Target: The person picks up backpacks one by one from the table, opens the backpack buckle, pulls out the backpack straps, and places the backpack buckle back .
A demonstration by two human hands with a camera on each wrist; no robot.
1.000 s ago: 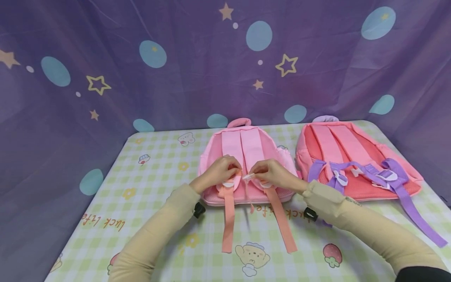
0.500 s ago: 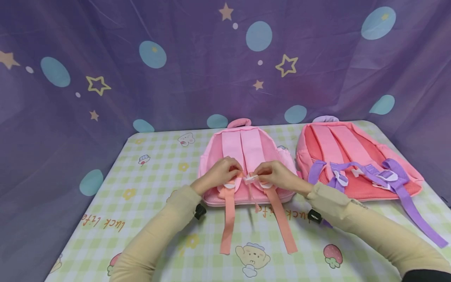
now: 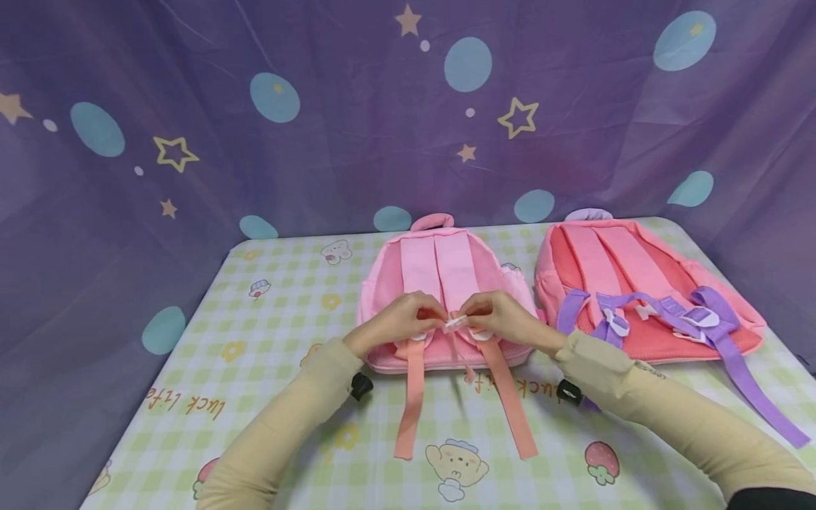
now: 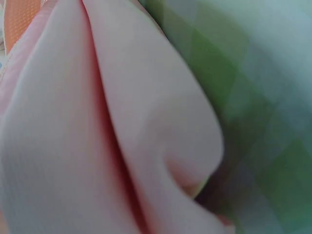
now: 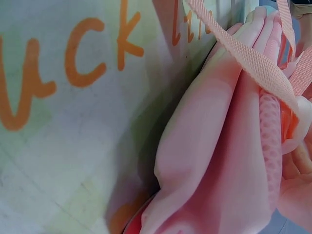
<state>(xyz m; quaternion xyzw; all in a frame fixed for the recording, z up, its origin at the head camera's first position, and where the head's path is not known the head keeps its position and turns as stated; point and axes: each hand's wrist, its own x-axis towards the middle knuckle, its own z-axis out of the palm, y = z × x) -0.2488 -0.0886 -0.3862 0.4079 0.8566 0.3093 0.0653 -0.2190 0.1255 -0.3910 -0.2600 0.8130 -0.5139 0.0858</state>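
A light pink backpack (image 3: 489, 265) lies on the table with its shoulder straps facing up. Over its lower middle, both hands meet at a small white plastic buckle (image 3: 455, 324). My right hand (image 3: 505, 320) pinches the buckle's right end between thumb and fingers. At its left end are the fingertips of my left hand (image 3: 403, 319), also pinched together; how the two ends fit is too small to tell. A thin pink strap end (image 3: 469, 373) dangles below. Pale pink cloth of the bag (image 4: 126, 97) fills much of the left wrist view, hiding that hand.
To the right lies a coral-pink backpack (image 3: 644, 340) with purple straps (image 3: 742, 379) and white buckles. Two orange webbing straps (image 3: 413, 404) trail from the nearer bag toward the front. A checked cloth (image 3: 280, 354) covers the table; a purple curtain (image 3: 357, 142) hangs behind.
My left hand has moved slightly right and down until its fingertips reach the white buckle. My right hand has shifted a little to the right. The dangling strap end has swung right.
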